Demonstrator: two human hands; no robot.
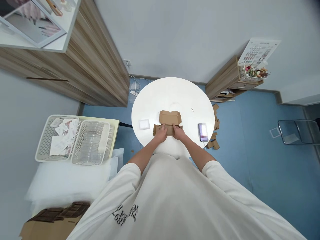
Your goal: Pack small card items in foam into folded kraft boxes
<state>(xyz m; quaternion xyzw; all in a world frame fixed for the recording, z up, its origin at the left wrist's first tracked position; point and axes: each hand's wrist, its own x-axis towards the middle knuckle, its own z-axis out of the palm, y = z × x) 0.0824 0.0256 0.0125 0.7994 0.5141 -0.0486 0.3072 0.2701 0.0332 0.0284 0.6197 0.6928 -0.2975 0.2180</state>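
Note:
A small brown cardboard box [170,117] lies on the round white table [170,90], its notched lid flap raised on the far side. My left hand [161,134] grips the box's near part at the left, with the fingers bent over its edge. At the right, my right hand [179,132] holds the same near part, thumb and fingers closed on the cardboard. Both hands sit close together, and the palms hide some of the near wall. The inside of the box is mostly out of sight.
A clear-topped white case [144,124] lies left of the box, and a lit phone [203,132] with a cable lies right. Folded cardboard boxes [215,126] are on the floor at right. White baskets [90,143] with plastic pieces and papers stand on a side table.

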